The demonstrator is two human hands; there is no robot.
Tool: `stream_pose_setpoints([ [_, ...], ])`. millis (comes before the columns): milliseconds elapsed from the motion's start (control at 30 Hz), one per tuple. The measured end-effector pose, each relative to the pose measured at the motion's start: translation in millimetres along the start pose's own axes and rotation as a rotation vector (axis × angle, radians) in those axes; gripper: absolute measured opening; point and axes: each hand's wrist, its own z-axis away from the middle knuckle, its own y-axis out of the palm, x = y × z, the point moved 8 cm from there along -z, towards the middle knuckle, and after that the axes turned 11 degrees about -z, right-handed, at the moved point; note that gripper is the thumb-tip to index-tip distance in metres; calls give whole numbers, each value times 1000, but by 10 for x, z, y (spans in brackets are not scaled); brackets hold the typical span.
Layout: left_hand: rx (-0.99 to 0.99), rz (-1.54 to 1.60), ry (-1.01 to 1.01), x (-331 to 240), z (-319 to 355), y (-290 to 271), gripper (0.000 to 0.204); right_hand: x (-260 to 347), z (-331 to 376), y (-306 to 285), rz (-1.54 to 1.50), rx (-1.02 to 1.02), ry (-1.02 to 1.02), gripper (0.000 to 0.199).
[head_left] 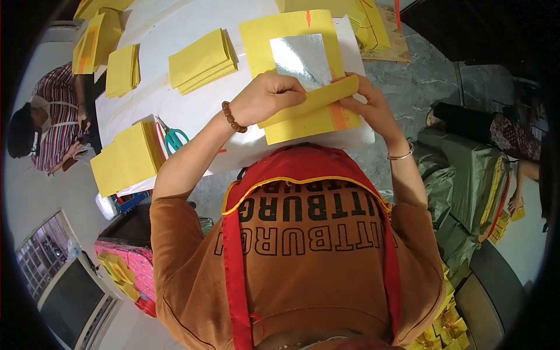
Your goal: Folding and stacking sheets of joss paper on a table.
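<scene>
Our left hand [268,99] is curled over one end of a rolled yellow paper [328,95], our right hand [372,108] pinching the other between thumb and fingers; the roll lies across a yellow sheet [286,133] with a silver patch [304,53], near the counter's [151,105] edge; we seem mid-roll or mid-fold; next calls, we judge, for even pressure.

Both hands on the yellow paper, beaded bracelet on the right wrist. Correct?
Bracelet side is wrong: the head view shows the beaded bracelet at the wrist of the left hand. That hand and the right hand are both on the yellow paper.
</scene>
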Motion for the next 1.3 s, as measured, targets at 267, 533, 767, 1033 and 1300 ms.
stream_pose_setpoints([
  [267,-91,-293,446,-227,331,-343,50,-151,-56,-48,-173,-115,127,26],
  [533,-607,-982,600,-413,643,-195,28,511,-72,15,412,55,-379,35],
  [767,-512,-972,632,-461,903,106,27,594,202,560,687,545,-306,48],
  [1033,-468,-716,553,-308,836,5,25,541,84,450,434,542,-235,47],
  [1300,-331,79,-113,230,439,-244,27,243,-130,263,-206,-37,288,39],
])
